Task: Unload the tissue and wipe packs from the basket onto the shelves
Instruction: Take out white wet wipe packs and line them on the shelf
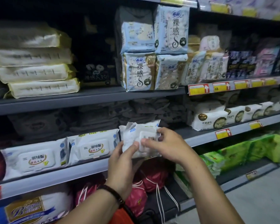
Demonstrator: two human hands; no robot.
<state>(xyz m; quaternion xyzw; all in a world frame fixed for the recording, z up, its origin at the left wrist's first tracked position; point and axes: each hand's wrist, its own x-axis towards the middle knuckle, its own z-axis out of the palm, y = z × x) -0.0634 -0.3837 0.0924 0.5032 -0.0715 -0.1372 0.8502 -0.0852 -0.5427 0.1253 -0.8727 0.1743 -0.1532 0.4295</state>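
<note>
Grey shelf [81,173], stocked wipe packs [94,147], both hands gripping one [136,138]

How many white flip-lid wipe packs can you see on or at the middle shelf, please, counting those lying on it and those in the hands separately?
Lying on the shelf: 2, the left pack and the right pack
Held in both hands: 1, the held pack, between left hand and right hand
Total: 3

Three wipe packs [90,149] (one held)

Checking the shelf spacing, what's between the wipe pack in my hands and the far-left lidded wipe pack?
In the head view, one more lidded wipe pack lies between the held pack and the far-left pack.
</note>
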